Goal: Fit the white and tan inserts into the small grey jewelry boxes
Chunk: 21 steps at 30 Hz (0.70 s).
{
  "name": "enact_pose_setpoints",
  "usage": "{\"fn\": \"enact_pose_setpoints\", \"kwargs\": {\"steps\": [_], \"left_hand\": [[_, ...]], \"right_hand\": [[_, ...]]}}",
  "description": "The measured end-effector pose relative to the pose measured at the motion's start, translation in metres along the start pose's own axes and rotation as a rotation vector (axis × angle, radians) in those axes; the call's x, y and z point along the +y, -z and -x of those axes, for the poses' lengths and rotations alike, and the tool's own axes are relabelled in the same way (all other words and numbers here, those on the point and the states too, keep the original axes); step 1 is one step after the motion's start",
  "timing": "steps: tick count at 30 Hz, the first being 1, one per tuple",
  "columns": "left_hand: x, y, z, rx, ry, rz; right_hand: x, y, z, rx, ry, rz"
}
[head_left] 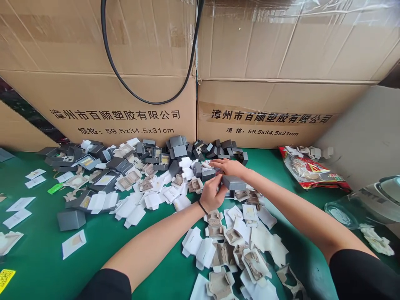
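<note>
Pinching one gray box [234,182] in left hand [212,196] grip, box at 2 o'clock from that hand, can't tell right hand [230,167] grip, two lettered cartons [265,58] at 12, one red-edged bag [314,169] at 3, tan contents inside.

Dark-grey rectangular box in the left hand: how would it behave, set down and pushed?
The dark-grey rectangular box looks fairly stiff, given its crisp edges. It's probably light: the left hand alone seems to hold it. Flat faces suggest sliding rather than rolling.
</note>
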State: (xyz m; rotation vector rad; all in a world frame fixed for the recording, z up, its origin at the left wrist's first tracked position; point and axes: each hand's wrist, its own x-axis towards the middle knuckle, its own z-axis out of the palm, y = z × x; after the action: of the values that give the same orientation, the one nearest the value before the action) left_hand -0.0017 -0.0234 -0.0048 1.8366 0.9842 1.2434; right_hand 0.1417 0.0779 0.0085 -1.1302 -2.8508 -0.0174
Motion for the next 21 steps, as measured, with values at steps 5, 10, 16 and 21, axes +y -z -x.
{"fn": "enact_pose_setpoints", "kwargs": {"steps": [5,10,16,21], "left_hand": [[0.003,0.0,0.001,-0.006,-0.015,-0.028],[0.001,-0.001,0.001,0.059,0.058,0.004],[0.0,0.002,-0.002,0.174,0.184,0.034],[-0.005,0.006,-0.009,0.388,0.219,0.096]], "right_hand": [[0.002,0.004,0.032,0.094,-0.005,0.001],[-0.002,0.002,0.055,0.096,-0.02,-0.176],[-0.004,0.01,0.077,0.11,-0.063,-0.392],[-0.011,0.022,0.094,0.025,-0.11,-0.964]]}}
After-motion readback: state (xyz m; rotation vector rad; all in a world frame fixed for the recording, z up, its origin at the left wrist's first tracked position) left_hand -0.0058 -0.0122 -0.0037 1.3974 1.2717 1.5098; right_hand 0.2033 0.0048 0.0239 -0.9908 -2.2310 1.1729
